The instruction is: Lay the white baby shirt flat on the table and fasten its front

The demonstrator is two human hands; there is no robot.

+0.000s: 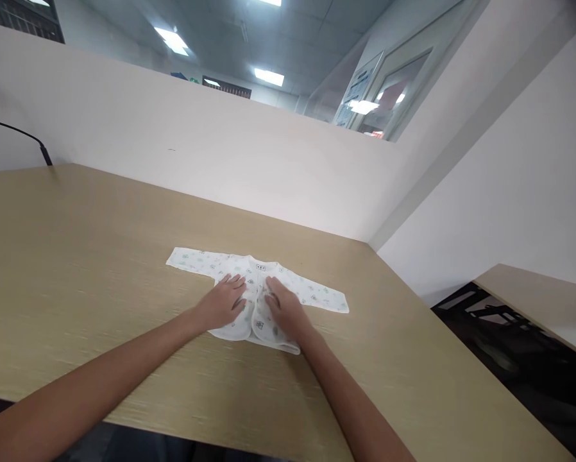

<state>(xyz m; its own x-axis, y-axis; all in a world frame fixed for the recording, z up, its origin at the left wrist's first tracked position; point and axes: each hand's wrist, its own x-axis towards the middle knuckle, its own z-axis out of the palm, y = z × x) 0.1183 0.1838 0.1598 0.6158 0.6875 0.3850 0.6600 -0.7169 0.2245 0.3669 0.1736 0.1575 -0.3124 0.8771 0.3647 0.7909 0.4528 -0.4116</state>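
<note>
A small white baby jacket [255, 324] with a scattered grey and green print lies face up on the wooden table, both long sleeves spread out sideways. Its front edges meet near the middle, and a label shows inside the neckline. My left hand [224, 301] rests flat on the left front panel, fingers stretched out. On the right front panel lies my right hand [284, 307], palm down with its fingers extended. Neither hand grips the cloth; parts of both panels are hidden under them.
The light wooden table [124, 231] backs onto a white partition [249, 160] with a window above it. A black cable [18, 130] comes down at the far left. To the right, beyond the table's edge, stands a lower wooden surface [538, 301] with dark items beneath.
</note>
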